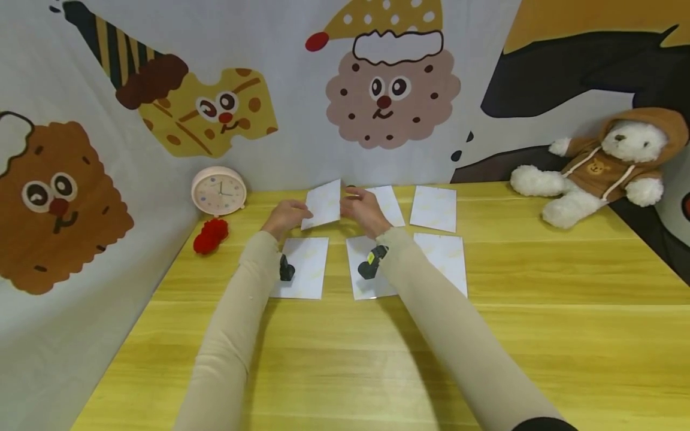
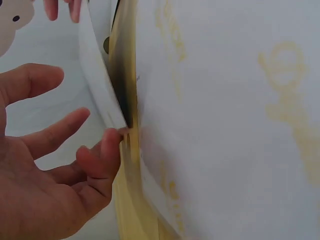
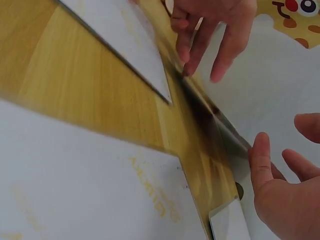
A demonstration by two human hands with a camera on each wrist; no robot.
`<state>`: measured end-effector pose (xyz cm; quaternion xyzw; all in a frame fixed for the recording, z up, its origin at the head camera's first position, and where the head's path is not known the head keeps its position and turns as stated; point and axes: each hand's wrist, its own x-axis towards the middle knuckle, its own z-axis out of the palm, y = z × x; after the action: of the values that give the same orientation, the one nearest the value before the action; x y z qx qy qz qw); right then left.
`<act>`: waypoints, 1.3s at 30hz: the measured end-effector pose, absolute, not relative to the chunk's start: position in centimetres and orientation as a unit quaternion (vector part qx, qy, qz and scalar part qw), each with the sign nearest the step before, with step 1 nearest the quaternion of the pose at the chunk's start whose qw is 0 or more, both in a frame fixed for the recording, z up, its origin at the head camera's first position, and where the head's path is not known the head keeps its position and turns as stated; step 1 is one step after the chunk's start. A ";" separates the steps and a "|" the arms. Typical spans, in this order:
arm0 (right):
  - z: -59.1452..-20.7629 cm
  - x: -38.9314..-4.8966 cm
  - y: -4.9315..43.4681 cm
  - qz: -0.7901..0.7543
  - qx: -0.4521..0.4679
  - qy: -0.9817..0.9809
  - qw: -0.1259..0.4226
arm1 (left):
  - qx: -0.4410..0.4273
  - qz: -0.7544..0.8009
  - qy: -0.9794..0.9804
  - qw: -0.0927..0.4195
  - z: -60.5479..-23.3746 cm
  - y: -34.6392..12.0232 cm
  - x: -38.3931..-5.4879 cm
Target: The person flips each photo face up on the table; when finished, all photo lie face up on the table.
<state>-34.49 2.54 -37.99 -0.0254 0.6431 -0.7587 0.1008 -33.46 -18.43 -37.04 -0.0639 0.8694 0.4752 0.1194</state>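
In the head view my left hand (image 1: pixel 286 218) and right hand (image 1: pixel 368 212) hold a white card (image 1: pixel 323 205) between them, tilted up off the wooden table (image 1: pixel 345 353). Fingertips of the left hand (image 2: pixel 55 185) pinch its lower corner in the left wrist view. On the opposite edge, digits of the right hand (image 3: pixel 287 185) grip the card, seen nearly edge-on in the right wrist view. Its underside looks dark there. Nearest the wrists lie a front left card (image 1: pixel 307 266) and a front middle card (image 1: pixel 372 287), both white with faint yellow print.
A back middle card (image 1: pixel 389 205) lies partly behind my right hand. Farther right are a back right card (image 1: pixel 433 208) and a front right card (image 1: pixel 451 257). A pink clock (image 1: pixel 218 191) and red fuzzy object (image 1: pixel 211 236) stand left; a teddy bear (image 1: pixel 604 164) sits right.
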 end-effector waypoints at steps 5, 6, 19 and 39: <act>-37.9 -34.5 2.2 -0.790 -0.013 0.606 0.090 | -0.075 0.460 0.876 0.124 -37.1 -18.0 -33.5; -37.9 -34.5 2.1 -0.796 -0.009 0.599 0.087 | -0.075 0.453 0.879 0.124 -37.0 -17.8 -33.5; -37.4 -35.0 1.0 -0.861 0.038 0.497 0.100 | 0.032 0.344 0.936 0.073 -35.0 -15.1 -33.5; -37.8 -35.0 0.1 -0.828 -0.039 0.538 0.154 | 0.050 0.353 0.934 0.010 -33.3 -14.5 -33.6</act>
<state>-35.00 0.09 -37.77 -0.0392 0.5383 -0.8276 0.1543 -33.60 -14.51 -33.34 0.0499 0.9343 0.3528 0.0097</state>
